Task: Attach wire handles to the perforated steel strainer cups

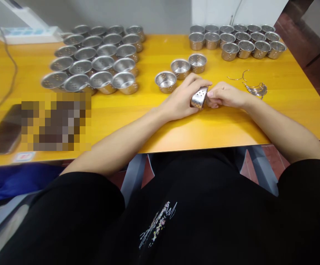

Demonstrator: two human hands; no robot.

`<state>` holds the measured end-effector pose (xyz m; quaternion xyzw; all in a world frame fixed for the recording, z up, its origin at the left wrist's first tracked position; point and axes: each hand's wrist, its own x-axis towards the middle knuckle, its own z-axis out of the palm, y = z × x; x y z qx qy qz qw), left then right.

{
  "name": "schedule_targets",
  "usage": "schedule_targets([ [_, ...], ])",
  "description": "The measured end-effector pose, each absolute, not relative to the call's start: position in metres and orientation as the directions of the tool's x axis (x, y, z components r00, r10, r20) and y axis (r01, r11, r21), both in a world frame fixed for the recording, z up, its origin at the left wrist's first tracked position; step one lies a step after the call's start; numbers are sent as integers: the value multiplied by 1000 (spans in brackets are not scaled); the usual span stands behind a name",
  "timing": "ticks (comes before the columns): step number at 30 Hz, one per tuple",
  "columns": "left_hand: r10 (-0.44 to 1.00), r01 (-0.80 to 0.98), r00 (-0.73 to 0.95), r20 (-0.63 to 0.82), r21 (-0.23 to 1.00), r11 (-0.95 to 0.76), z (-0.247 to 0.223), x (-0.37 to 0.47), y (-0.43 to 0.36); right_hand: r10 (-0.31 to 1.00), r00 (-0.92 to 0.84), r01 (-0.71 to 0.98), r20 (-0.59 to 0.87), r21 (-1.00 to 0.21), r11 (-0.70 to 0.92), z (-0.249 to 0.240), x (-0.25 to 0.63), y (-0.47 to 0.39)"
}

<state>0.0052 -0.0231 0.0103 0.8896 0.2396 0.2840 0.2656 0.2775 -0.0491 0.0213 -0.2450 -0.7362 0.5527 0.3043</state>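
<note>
My left hand (183, 96) is wrapped around a small perforated metal cup (199, 98), which lies tilted on its side with its mouth turned to the right. At that mouth is my right hand (222, 94), its fingers closed in a pinch. Whatever it pinches is hidden behind the fingers. Three more cups, one of them a perforated cup (165, 81), stand upright just beyond my left hand. A small pile of curved metal wires (256, 89) lies to the right of my right hand, with loose thin wires (239, 77) behind it.
Several rows of perforated cups (101, 63) stand at the left of the yellow table (160, 136), and another group of cups (246, 48) at the back right. A dark phone (3, 129) and a blurred-out patch lie at the left. A white power strip (30, 35) sits behind.
</note>
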Motion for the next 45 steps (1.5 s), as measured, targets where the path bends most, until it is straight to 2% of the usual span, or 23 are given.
schedule_targets([
  [7,541,247,729,420,575,-780,3,5,-19,717,-689,39,109,-982,187,26,277,-53],
  [13,398,108,722,566,475,-873,-19,5,0,676,-716,20,176,-962,271,19,282,-46],
  [20,388,103,727,567,468,-878,-18,5,1,731,-673,131,114,-954,270,21,283,-49],
  [28,420,105,725,546,515,-851,-16,5,-2,708,-692,130,137,-942,309,23,282,-49],
  [34,401,114,759,513,502,-857,-11,4,-5,710,-691,135,139,-940,315,24,283,-50],
  [40,375,102,756,536,469,-877,-14,3,-2,668,-722,83,180,-936,341,22,283,-47],
  [45,378,102,744,551,465,-879,-21,3,2,672,-724,92,158,-943,321,23,283,-48],
])
